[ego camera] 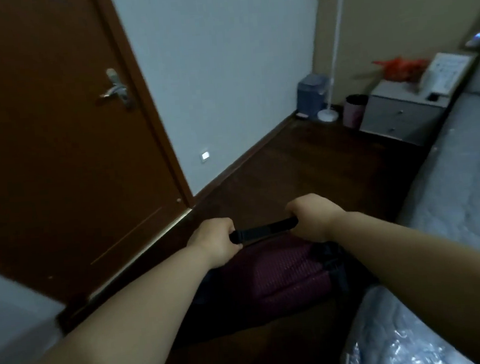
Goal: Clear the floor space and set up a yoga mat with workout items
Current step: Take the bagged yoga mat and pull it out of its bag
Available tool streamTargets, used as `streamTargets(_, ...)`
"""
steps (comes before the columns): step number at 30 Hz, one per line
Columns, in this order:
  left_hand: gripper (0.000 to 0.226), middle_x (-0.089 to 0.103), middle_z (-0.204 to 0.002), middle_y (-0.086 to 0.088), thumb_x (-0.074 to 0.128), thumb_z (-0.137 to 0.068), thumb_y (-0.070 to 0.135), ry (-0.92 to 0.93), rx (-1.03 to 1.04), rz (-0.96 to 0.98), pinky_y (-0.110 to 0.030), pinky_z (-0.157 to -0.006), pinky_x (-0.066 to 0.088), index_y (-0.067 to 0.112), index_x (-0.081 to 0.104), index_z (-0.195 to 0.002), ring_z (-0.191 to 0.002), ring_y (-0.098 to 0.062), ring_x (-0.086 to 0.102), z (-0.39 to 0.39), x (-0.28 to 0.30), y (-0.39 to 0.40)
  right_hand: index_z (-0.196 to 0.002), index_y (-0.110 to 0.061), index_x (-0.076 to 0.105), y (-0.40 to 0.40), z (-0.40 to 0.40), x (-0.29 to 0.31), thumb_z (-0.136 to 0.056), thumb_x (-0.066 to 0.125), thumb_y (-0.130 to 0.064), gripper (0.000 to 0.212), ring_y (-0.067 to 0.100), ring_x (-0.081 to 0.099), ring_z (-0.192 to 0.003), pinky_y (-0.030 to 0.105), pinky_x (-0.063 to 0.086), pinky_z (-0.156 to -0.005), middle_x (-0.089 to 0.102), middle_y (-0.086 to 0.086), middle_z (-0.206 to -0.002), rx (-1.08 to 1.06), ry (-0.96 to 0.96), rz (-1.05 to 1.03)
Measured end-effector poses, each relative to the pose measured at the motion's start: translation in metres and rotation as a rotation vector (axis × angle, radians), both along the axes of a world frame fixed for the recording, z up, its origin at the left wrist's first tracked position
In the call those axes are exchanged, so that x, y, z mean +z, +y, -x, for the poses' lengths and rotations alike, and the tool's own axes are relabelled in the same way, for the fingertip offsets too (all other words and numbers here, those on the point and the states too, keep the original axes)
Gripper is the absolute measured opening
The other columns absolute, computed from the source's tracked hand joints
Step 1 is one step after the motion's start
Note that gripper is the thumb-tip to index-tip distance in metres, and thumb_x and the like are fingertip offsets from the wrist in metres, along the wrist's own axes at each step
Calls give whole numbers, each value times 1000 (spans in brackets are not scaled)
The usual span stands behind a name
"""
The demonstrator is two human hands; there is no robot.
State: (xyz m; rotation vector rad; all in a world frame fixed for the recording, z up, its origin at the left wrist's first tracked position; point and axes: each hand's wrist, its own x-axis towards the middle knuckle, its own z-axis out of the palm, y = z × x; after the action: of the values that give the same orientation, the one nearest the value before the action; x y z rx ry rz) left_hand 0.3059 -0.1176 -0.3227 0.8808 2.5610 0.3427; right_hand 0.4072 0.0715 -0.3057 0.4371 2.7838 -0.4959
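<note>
A dark red suitcase (pixel 281 274) stands on the dark wooden floor (pixel 303 161) just in front of me. Its black pull handle (pixel 266 230) runs crosswise above it. My left hand (pixel 213 240) grips the handle's left end. My right hand (pixel 311 214) grips its right end. Both fists are curled round the bar. The suitcase's lower part is hidden behind my forearms. No yoga mat is in view.
A brown door (pixel 55 140) is on the left. The bed (pixel 459 185) runs along the right, with a plastic-wrapped bundle (pixel 392 339) at the lower right. At the far end stand a grey nightstand (pixel 401 115), a pink bin (pixel 356 110), a white lamp stand (pixel 328 113) and a blue bin (pixel 312 94).
</note>
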Motion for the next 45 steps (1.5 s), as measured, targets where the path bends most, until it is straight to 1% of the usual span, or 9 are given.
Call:
streamTargets(5, 26, 51, -76, 6, 67, -82, 30, -18, -251, 68, -25, -51, 31, 25, 46, -69, -67, -9, 47, 69, -13, 100, -81, -21, 59, 71, 28, -18, -85, 63, -32, 13, 14, 56, -79, 26, 50, -63, 59, -2, -90, -223, -41, 41)
streamTargets(10, 19, 52, -84, 5, 64, -86, 32, 11, -442, 80, -25, -54, 35, 22, 49, -79, -71, -11, 50, 118, -9, 225, -83, -20, 60, 173, 53, -28, -83, 66, -35, 16, 16, 58, -83, 27, 52, -69, 60, -1, -93, -371, -37, 104)
streamTargets(14, 22, 51, -83, 4, 63, -87, 30, 41, -511, 64, -27, -54, 37, 25, 45, -75, -70, -13, 51, 155, 3, 320, -71, -27, 50, 252, 76, -11, -83, 66, -36, 22, 13, 53, -78, 22, 41, -57, 53, -6, -83, -440, 14, 81)
streamTargets(19, 16, 52, -95, 4, 64, -86, 33, 34, -671, 1, -29, -67, 45, 26, 50, -83, -84, -16, 54, 170, 10, 453, -67, -30, 45, 358, 73, 4, -83, 65, -39, 28, 15, 51, -77, 24, 39, -57, 48, -9, -77, -571, 65, 33)
streamTargets(22, 14, 53, -95, 3, 64, -86, 32, 51, -820, 5, -31, -70, 47, 25, 52, -86, -86, -17, 54, 169, 5, 550, -88, -20, 59, 427, 61, 2, -83, 66, -37, 18, 20, 55, -89, 27, 45, -67, 55, -4, -89, -711, 59, 11)
streamTargets(26, 15, 54, -93, 3, 67, -84, 31, 70, -1020, -36, -34, -73, 49, 25, 53, -86, -85, -18, 54, 167, -7, 681, -85, -19, 56, 514, 50, -9, -83, 65, -33, 17, 18, 49, -81, 25, 36, -67, 52, -3, -79, -921, 12, -44)
streamTargets(30, 18, 55, -94, 2, 67, -83, 34, 74, -1190, -9, -32, -74, 49, 24, 53, -87, -86, -18, 54, 161, -3, 794, -90, -11, 62, 584, 45, -3, -85, 60, -30, 20, 23, 56, -84, 30, 44, -69, 64, 8, -95, -1108, 8, -48)
streamTargets(38, 13, 60, -103, -2, 61, -81, 31, 125, -1571, -8, -33, -77, 49, 21, 57, -88, -97, -25, 59, 53, -14, 963, -94, -11, 63, 666, -37, -26, -83, 61, -29, 21, 23, 57, -87, 28, 42, -67, 61, 5, -93, -1548, 33, -2)
streamTargets(45, 11, 53, -113, -3, 57, -87, 21, 207, -1756, 31, -32, -74, 41, 19, 52, -97, -103, -26, 55, -34, -31, 1086, -83, -18, 55, 758, -110, -62, -83, 59, -31, 13, 21, 54, -81, 26, 37, -59, 56, 1, -83, -1740, 43, 38)
